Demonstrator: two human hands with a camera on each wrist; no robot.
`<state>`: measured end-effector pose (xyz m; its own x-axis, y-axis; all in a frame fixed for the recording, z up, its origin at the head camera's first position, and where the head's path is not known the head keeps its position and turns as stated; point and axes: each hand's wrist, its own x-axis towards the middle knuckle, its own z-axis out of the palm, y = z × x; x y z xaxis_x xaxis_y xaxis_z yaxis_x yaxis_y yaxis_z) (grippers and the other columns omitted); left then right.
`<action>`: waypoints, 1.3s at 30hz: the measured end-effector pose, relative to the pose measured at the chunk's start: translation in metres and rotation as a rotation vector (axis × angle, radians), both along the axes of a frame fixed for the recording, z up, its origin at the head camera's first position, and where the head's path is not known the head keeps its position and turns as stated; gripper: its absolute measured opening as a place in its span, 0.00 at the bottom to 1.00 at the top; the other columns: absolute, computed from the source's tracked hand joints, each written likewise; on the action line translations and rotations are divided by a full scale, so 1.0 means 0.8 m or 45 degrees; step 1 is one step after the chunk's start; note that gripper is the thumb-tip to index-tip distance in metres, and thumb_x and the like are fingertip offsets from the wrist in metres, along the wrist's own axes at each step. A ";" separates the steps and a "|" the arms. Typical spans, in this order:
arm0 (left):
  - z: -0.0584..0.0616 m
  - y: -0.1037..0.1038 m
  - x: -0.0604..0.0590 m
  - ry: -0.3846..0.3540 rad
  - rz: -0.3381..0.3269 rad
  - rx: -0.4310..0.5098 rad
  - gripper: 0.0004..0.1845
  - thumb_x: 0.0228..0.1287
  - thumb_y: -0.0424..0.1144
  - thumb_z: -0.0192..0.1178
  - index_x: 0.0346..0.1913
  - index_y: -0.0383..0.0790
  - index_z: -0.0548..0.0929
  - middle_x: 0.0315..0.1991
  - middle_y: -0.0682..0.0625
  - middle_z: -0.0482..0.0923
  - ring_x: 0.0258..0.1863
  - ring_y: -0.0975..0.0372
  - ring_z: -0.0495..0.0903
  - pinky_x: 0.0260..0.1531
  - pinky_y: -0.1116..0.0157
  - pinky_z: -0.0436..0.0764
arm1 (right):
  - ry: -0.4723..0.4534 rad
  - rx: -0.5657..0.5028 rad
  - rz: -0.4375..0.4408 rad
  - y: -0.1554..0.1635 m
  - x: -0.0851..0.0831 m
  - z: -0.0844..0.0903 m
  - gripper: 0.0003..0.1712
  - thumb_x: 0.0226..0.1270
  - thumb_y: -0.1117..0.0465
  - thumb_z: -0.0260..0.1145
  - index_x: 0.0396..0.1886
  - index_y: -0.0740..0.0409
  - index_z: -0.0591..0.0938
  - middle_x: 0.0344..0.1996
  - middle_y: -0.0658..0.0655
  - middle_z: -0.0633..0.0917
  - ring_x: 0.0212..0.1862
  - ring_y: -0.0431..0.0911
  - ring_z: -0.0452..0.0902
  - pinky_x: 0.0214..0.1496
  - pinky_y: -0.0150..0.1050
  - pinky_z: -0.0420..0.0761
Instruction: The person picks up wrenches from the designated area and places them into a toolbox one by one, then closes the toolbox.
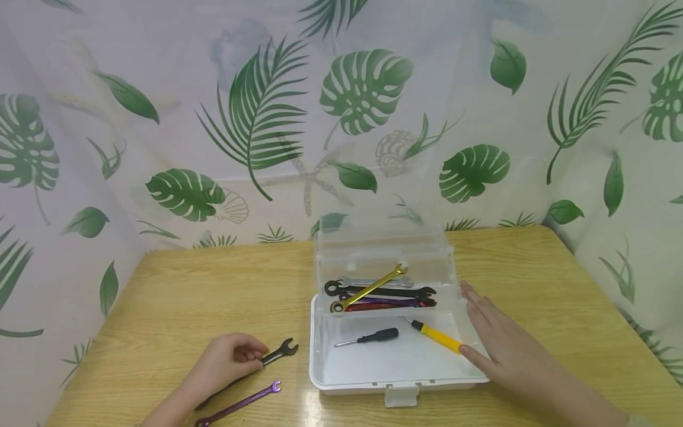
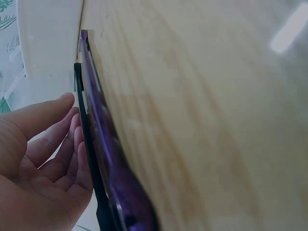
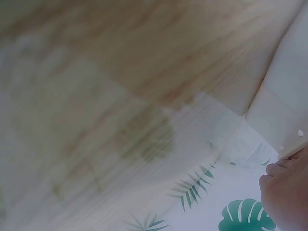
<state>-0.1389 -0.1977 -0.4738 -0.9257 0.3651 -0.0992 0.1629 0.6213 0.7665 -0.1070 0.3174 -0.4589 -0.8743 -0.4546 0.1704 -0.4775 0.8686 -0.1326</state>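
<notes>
The step in hand looks like gathering the loose wrenches into the open box (image 1: 397, 385): the left hand (image 1: 226, 362) lies near the bench's (image 1: 160, 296) front edge, left of the box, fingers curled and pinching the handle of the black wrench (image 1: 280, 351), which lies flat on the wood with its open head toward the box. Just in front of it, closer to the front edge, the purple wrench (image 1: 240, 404) lies untouched. The next move probably calls for lifting the black wrench clear of the wood and carrying it right, over the box's low rim. The right hand (image 1: 498, 344) rests flat against the box's right side, fingers straight and together, seemingly steadying it. Inside, several wrenches (image 1: 381, 290) are stacked at the back, with a black screwdriver (image 1: 370, 338) and a yellow screwdriver (image 1: 434, 335) in front.
</notes>
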 end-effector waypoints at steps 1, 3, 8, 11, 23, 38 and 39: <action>-0.001 0.000 0.000 0.002 -0.005 -0.002 0.10 0.60 0.29 0.76 0.44 0.34 0.91 0.38 0.49 0.90 0.33 0.74 0.81 0.36 0.73 0.86 | 0.002 0.000 0.001 0.000 0.000 0.000 0.50 0.79 0.42 0.63 0.85 0.68 0.55 0.88 0.61 0.50 0.85 0.58 0.56 0.79 0.18 0.24; -0.001 0.000 -0.001 -0.006 -0.005 -0.007 0.11 0.58 0.29 0.77 0.44 0.35 0.91 0.37 0.50 0.89 0.33 0.74 0.80 0.37 0.73 0.86 | 0.006 -0.003 0.004 0.000 0.000 0.000 0.50 0.79 0.42 0.63 0.84 0.68 0.56 0.88 0.61 0.51 0.84 0.59 0.58 0.79 0.18 0.24; -0.002 0.001 0.001 0.023 -0.028 -0.016 0.12 0.54 0.29 0.80 0.43 0.36 0.91 0.36 0.52 0.87 0.33 0.73 0.79 0.35 0.73 0.85 | -0.012 0.005 -0.005 -0.001 -0.001 0.002 0.50 0.79 0.42 0.63 0.83 0.69 0.57 0.87 0.61 0.51 0.83 0.61 0.59 0.78 0.17 0.23; -0.002 0.002 0.002 0.045 -0.030 -0.038 0.12 0.54 0.28 0.80 0.42 0.38 0.91 0.35 0.53 0.86 0.33 0.72 0.78 0.34 0.73 0.84 | -0.020 0.007 -0.012 -0.001 0.000 0.003 0.50 0.79 0.41 0.63 0.83 0.69 0.57 0.87 0.61 0.51 0.83 0.60 0.59 0.78 0.17 0.23; 0.009 0.018 0.005 0.041 0.161 -0.250 0.10 0.51 0.32 0.82 0.31 0.45 0.90 0.28 0.57 0.82 0.29 0.67 0.76 0.29 0.74 0.77 | -0.010 0.002 -0.010 0.000 -0.001 0.001 0.50 0.79 0.42 0.62 0.84 0.69 0.56 0.88 0.61 0.50 0.85 0.58 0.55 0.78 0.18 0.23; 0.009 0.023 0.010 0.034 0.213 -0.278 0.11 0.50 0.28 0.79 0.29 0.44 0.88 0.26 0.57 0.81 0.27 0.66 0.76 0.28 0.74 0.76 | 0.040 -0.008 0.028 0.002 -0.001 -0.004 0.50 0.79 0.43 0.64 0.84 0.70 0.57 0.89 0.55 0.42 0.89 0.43 0.36 0.80 0.19 0.25; 0.010 0.023 0.009 0.039 0.205 -0.284 0.11 0.50 0.28 0.79 0.29 0.44 0.88 0.26 0.57 0.81 0.27 0.66 0.76 0.28 0.74 0.76 | 0.043 -0.009 0.031 0.002 -0.001 -0.004 0.50 0.78 0.44 0.64 0.83 0.70 0.57 0.89 0.54 0.42 0.89 0.42 0.34 0.80 0.19 0.25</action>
